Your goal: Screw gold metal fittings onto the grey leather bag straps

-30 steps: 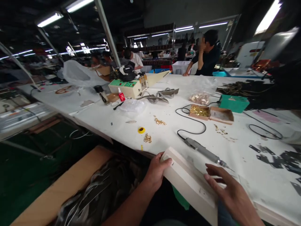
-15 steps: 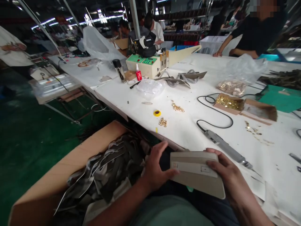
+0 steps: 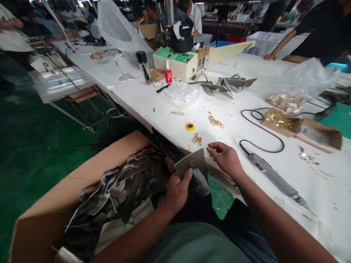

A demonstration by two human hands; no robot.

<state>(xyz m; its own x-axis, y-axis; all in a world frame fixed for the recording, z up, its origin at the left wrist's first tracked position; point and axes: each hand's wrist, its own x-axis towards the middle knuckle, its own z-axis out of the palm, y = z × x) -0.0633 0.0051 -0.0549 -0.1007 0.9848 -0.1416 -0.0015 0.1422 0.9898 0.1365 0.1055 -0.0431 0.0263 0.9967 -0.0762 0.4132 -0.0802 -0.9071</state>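
My left hand (image 3: 177, 190) grips the lower edge of a flat beige-grey leather piece (image 3: 192, 165) that stands tilted just in front of the white table's edge (image 3: 164, 133). My right hand (image 3: 225, 157) is at the piece's upper right corner, fingers curled and pinched; I cannot make out whether anything is between them. A small heap of gold metal fittings (image 3: 197, 138) and a yellow ring (image 3: 189, 126) lie on the table just beyond the piece. An electric screwdriver (image 3: 274, 177) with a black cable lies to the right of my right hand.
A cardboard box (image 3: 90, 171) full of grey leather pieces sits on the floor at my left. Farther back on the table: a beige machine (image 3: 178, 62), a glue bottle (image 3: 168, 76), a box of gold fittings (image 3: 282, 121), plastic bags. Other people work at the far side.
The broad cream piece I held flat with both hands is gone from view; I now hold a smaller piece upright. My right hand has moved up to the table edge. The view has tilted further downward.
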